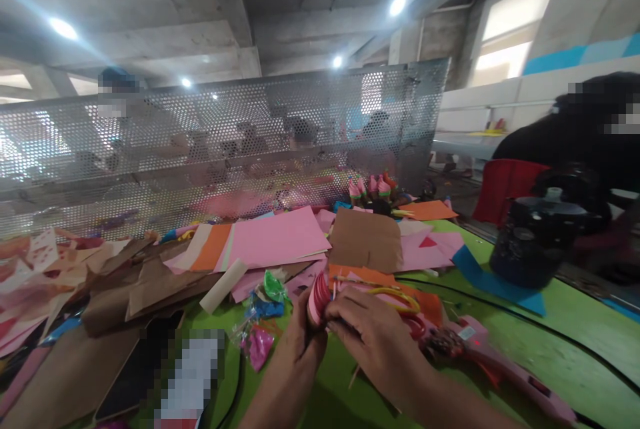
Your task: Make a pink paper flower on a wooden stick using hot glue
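A small pink-and-white striped paper cone (320, 295), pointed at the top, is upright between my hands. My left hand (304, 332) is wrapped around its lower part from the left. From the right, my right hand (367, 325) has its fingers pinched together against the cone's lower side, and they hide part of it. Below my hands a thin stick (355, 375) lies on the green table. A pink glue gun (500, 355) lies to the right of my right hand. Small plastic bags with green, blue and pink clay-like lumps (260, 345) are left of my left hand.
Pink paper sheets (280, 239) and brown cardboard (365, 239) are spread behind my hands. Several similar pink cones (370, 189) stand at the back. A dark tub (533, 242) and a black cable (550, 332) are on the right. A perforated metal screen (225, 142) borders the table.
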